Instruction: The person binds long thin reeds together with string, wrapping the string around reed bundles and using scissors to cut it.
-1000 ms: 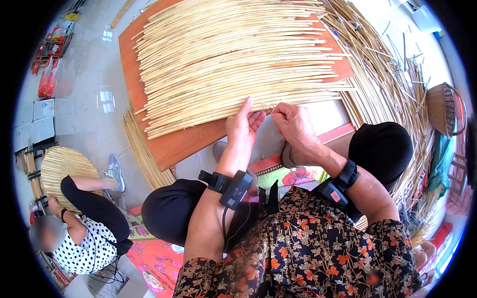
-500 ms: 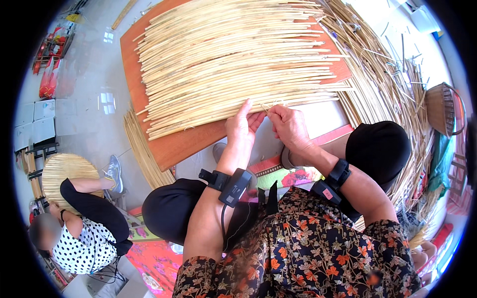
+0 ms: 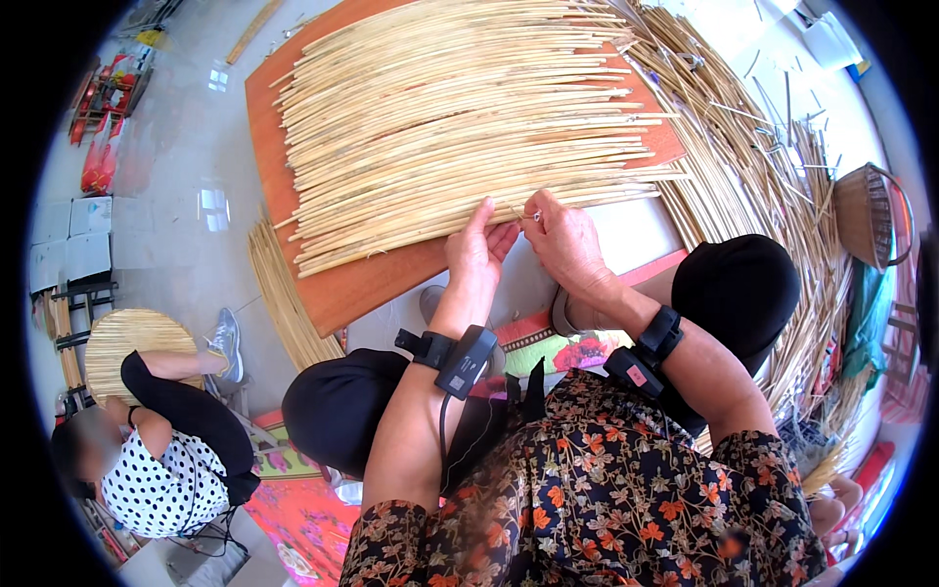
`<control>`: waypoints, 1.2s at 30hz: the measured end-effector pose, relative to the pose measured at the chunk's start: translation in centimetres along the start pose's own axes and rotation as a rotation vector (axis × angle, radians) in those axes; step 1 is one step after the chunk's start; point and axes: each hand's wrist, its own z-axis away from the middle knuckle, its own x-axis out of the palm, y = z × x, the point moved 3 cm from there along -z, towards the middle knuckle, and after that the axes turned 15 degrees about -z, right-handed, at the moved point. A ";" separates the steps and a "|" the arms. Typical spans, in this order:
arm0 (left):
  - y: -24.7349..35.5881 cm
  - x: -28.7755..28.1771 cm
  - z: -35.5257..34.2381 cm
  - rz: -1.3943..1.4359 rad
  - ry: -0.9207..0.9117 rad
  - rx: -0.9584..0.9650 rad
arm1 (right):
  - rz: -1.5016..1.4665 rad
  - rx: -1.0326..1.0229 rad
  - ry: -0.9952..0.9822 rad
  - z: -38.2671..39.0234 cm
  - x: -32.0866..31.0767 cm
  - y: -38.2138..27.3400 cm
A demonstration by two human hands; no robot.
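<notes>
A mat of pale, straight plant stalks (image 3: 450, 127) laid side by side covers most of a reddish-brown board (image 3: 377, 289) in front of me. My left hand (image 3: 479, 245) is at the mat's near edge, thumb pointing up against the stalks and fingers stretched toward the right hand. Just beside those fingertips, my right hand (image 3: 567, 240) is closed in a pinch at the same edge. A small whitish bit shows at its fingertips, too small to name. Thin thread (image 3: 380, 253) hangs at the mat's near left edge.
Loose stalks (image 3: 753, 166) lie heaped at the right, near a wicker basket (image 3: 866, 213). Another stalk bundle (image 3: 284, 289) lies left of the board. At far left a seated person (image 3: 166, 470) handles a round stalk mat (image 3: 137, 342). My knees flank the board's near side.
My right hand has shifted slightly up and its knuckles have turned, still pinching. The left hand stays nearly in place. The view has moved a little.
</notes>
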 end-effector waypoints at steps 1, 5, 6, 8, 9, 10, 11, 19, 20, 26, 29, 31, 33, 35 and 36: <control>0.1 0.1 0.1 -0.001 0.001 -0.007 | 0.033 -0.033 0.011 0.0 0.0 -0.1; 0.2 0.0 -0.2 0.030 0.028 -0.019 | 0.049 -0.038 -0.001 0.3 0.3 -0.4; 0.1 0.0 -0.2 0.035 0.024 -0.018 | 0.045 -0.043 -0.001 0.5 0.4 -0.5; 0.1 0.0 -0.3 0.043 0.016 -0.016 | 0.035 -0.054 -0.001 0.6 0.5 -0.7; 0.1 0.1 -0.3 0.038 0.016 -0.008 | 0.018 -0.062 0.006 0.7 0.4 -0.6; 0.1 0.1 -0.3 0.032 0.016 0.000 | 0.001 -0.071 0.012 0.7 0.4 -0.5; 0.1 0.2 -0.3 0.027 0.016 0.008 | -0.016 -0.080 0.018 0.6 0.4 -0.4; 0.0 0.4 0.0 0.028 -0.025 0.058 | -0.029 -0.032 0.021 0.3 0.6 -0.3; 0.0 0.5 0.0 0.025 -0.030 0.063 | -0.026 -0.016 0.023 0.3 0.6 -0.3; -0.2 0.4 0.2 -0.013 0.014 0.090 | -0.045 -0.049 -0.059 -0.4 0.7 0.7; -0.2 -0.1 0.0 -0.006 0.031 0.098 | -0.177 0.125 -0.121 0.0 0.2 -0.3; -0.2 0.3 0.0 0.007 0.039 0.099 | -0.296 0.280 -0.135 0.2 -0.6 -1.2; -0.2 0.4 0.1 0.009 0.035 0.107 | -0.320 0.339 -0.146 0.3 -0.8 -1.3; -0.2 0.5 0.2 -0.002 0.018 0.119 | -0.249 0.300 -0.153 0.2 -0.9 -1.1; -0.3 0.5 0.2 -0.008 0.012 0.107 | -0.106 0.141 -0.102 0.3 -0.8 -1.1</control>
